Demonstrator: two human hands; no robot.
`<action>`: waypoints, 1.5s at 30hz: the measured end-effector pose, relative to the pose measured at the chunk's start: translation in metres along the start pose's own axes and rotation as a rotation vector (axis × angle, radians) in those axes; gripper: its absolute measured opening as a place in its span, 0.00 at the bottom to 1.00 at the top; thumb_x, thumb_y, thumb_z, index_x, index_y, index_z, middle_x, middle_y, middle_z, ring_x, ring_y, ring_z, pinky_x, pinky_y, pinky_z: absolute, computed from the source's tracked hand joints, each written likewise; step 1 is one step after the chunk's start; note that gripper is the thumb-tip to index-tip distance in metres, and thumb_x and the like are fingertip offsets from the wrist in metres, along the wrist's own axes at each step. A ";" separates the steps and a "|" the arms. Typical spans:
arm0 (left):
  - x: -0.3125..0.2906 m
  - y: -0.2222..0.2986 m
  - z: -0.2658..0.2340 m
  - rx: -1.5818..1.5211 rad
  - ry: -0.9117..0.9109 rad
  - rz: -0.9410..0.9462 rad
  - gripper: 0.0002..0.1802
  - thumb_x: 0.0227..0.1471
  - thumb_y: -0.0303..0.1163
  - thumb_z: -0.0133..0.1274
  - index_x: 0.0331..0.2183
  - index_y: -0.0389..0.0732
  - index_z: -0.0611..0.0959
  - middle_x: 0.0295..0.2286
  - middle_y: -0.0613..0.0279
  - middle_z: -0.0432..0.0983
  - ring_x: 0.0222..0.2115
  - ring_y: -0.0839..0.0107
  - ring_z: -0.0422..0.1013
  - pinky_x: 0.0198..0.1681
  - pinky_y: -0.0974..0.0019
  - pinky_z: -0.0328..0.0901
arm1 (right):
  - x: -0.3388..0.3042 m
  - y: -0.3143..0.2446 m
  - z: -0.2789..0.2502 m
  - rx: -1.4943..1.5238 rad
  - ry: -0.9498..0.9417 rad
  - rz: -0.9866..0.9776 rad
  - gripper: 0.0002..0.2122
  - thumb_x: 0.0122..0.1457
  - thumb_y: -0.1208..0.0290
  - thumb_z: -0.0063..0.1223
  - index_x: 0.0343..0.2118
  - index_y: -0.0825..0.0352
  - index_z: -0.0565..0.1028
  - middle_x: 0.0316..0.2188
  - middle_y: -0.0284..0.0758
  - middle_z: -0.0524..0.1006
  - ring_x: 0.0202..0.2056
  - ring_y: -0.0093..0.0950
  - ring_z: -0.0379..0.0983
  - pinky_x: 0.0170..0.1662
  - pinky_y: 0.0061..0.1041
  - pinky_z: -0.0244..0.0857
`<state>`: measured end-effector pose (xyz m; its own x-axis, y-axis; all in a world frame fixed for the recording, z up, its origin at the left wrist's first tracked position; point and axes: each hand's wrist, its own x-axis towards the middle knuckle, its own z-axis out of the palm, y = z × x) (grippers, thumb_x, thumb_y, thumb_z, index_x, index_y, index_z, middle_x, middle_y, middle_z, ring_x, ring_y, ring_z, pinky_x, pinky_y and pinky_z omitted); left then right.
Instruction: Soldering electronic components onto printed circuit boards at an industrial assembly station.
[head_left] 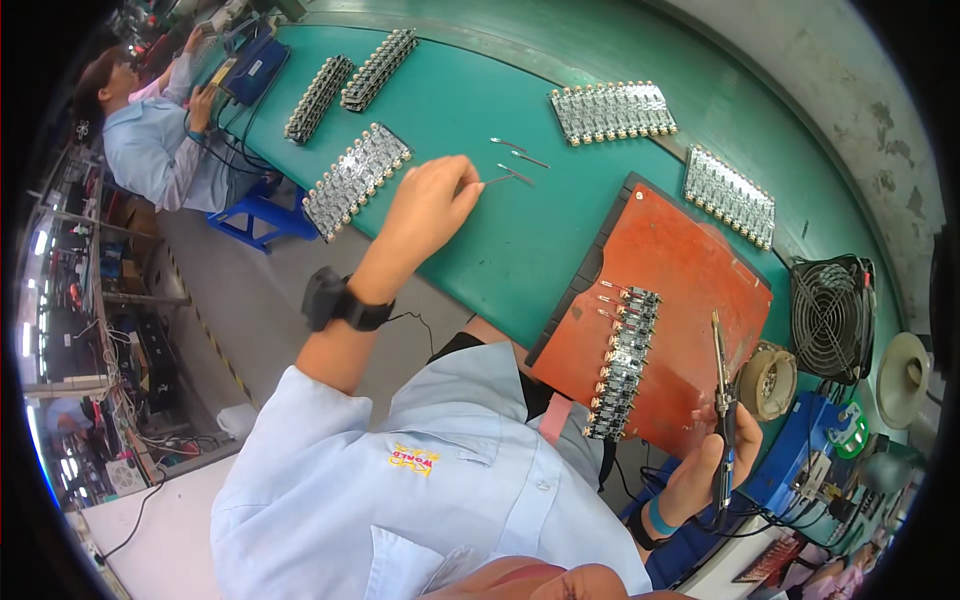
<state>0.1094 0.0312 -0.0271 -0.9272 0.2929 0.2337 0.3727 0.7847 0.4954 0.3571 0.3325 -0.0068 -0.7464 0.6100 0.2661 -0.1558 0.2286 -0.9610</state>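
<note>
My left hand (432,207) is above the green mat with its fingers pinched. A thin wire-like part (497,181) sticks out from the fingertips. Several similar thin leaded parts (530,159) lie just beyond it on the mat. My right hand (708,462) is closed around a soldering iron (723,400), its tip pointing away from me. Left of the iron, a strip of circuit boards (624,365) rests on an orange-red board (680,300). A few thin leads stand out from the strip's far left end.
More circuit board panels lie on the green mat (480,250), among them one panel (357,180) left of my hand and another (613,111) at the back. A black fan (832,318), a round tin (767,382) and a blue box (795,450) crowd the right side. A co-worker (160,140) sits far left.
</note>
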 end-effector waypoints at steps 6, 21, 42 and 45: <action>-0.030 0.013 -0.017 -0.320 -0.098 -0.148 0.09 0.51 0.29 0.51 0.31 0.32 0.77 0.24 0.52 0.76 0.23 0.62 0.73 0.28 0.65 0.66 | -0.002 -0.001 0.012 0.048 -0.026 -0.042 0.29 0.54 0.53 0.59 0.46 0.74 0.65 0.32 0.42 0.76 0.33 0.27 0.75 0.36 0.24 0.70; -0.066 0.126 0.009 -0.734 -0.461 0.500 0.07 0.47 0.21 0.56 0.33 0.37 0.80 0.26 0.60 0.75 0.28 0.64 0.73 0.30 0.66 0.66 | 0.005 -0.009 0.046 0.092 -0.322 0.106 0.21 0.51 0.84 0.57 0.50 0.69 0.68 0.26 0.32 0.75 0.27 0.14 0.69 0.29 0.13 0.63; -0.082 0.130 0.033 -0.765 -0.226 0.421 0.08 0.42 0.20 0.61 0.29 0.36 0.81 0.25 0.63 0.73 0.23 0.75 0.69 0.20 0.75 0.65 | -0.003 -0.010 0.053 0.054 -0.283 0.003 0.19 0.55 0.83 0.54 0.50 0.73 0.65 0.30 0.41 0.78 0.31 0.22 0.75 0.36 0.19 0.69; -0.080 0.130 0.032 -0.754 -0.235 0.404 0.07 0.43 0.19 0.60 0.29 0.36 0.80 0.25 0.62 0.73 0.23 0.75 0.70 0.20 0.75 0.66 | -0.002 -0.009 0.050 0.083 -0.270 -0.021 0.18 0.56 0.83 0.51 0.50 0.72 0.64 0.31 0.43 0.78 0.33 0.24 0.76 0.37 0.21 0.70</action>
<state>0.2310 0.1270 -0.0083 -0.6721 0.6393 0.3736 0.5226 0.0520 0.8510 0.3272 0.2914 -0.0023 -0.8858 0.3793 0.2674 -0.2175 0.1697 -0.9612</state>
